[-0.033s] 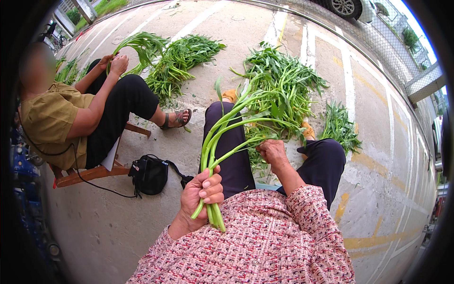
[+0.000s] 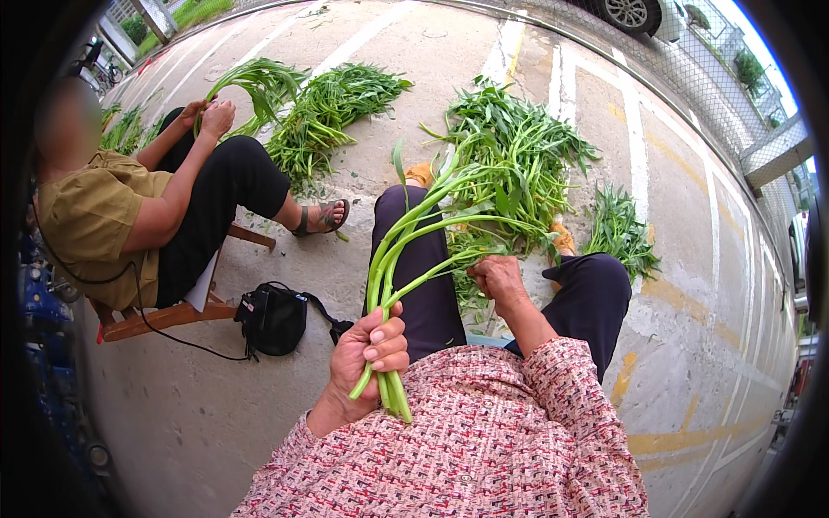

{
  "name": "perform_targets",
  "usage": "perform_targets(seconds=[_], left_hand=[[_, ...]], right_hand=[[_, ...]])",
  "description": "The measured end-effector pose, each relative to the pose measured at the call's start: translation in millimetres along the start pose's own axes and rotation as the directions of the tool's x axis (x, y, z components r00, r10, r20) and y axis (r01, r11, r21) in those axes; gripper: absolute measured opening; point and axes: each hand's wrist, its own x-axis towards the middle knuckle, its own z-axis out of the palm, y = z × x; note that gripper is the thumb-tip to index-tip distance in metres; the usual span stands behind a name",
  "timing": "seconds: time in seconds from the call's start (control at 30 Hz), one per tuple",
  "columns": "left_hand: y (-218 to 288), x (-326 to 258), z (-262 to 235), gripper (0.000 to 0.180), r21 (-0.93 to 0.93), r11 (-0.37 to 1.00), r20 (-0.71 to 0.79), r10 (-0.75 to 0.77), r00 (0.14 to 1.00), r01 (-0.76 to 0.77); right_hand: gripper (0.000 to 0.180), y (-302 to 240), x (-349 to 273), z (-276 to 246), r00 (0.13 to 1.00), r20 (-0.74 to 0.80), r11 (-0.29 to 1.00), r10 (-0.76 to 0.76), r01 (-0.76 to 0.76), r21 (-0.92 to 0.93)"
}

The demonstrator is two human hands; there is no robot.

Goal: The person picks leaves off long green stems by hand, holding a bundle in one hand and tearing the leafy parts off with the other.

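My left hand (image 2: 371, 358) is wrapped round the lower stems of a bunch of water spinach (image 2: 386, 274), with the cut ends poking out below the fist. The long green stems arc up and to the right over my knees, ending in narrow leaves. My right hand (image 2: 498, 278) is closed, its fingertips by the leafy tip of one low stem; what they pinch is hidden. Beyond my knees, a large heap of water spinach (image 2: 509, 138) lies on the ground between my feet. A smaller leafy pile (image 2: 620, 231) lies to its right.
At left, another person (image 2: 108, 207) sits on a low wooden seat (image 2: 129, 324), both hands on green stems, near another heap of greens (image 2: 332, 104). A black bag (image 2: 275, 319) with a strap stands on the concrete between us. Behind are a mesh fence (image 2: 691, 73) and a car (image 2: 629, 13).
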Motion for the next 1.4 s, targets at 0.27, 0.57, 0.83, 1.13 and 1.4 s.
perform_targets(seconds=[0.27,0.57,0.83,1.13,1.4], left_hand=[[2,-2,2,0.027,0.006,1.000,0.034,0.028,0.999,-0.029],[0,-2,3,0.027,0.013,1.000,0.030,0.024,0.999,-0.024],[-1,-3,5,0.026,0.016,0.999,0.027,0.038,0.999,-0.039],[0,-2,4,0.026,0.015,0.999,0.029,0.029,0.999,-0.029],[-2,0,6,0.026,0.090,0.993,-0.008,0.072,0.997,-0.071]], right_hand=[[0.012,-9,-9,-22,0.826,-0.174,0.840,0.537,-0.502,0.208],[0.024,21,-34,-25,0.900,0.029,0.871,0.436,-0.413,-0.267],[0.022,36,-32,-23,0.968,-0.005,0.948,0.250,-0.246,-0.201],[0.030,27,-29,-28,0.959,-0.037,0.886,0.280,-0.273,-0.374],[0.021,-17,-38,-1,0.985,0.051,0.978,0.165,-0.156,-0.141]])
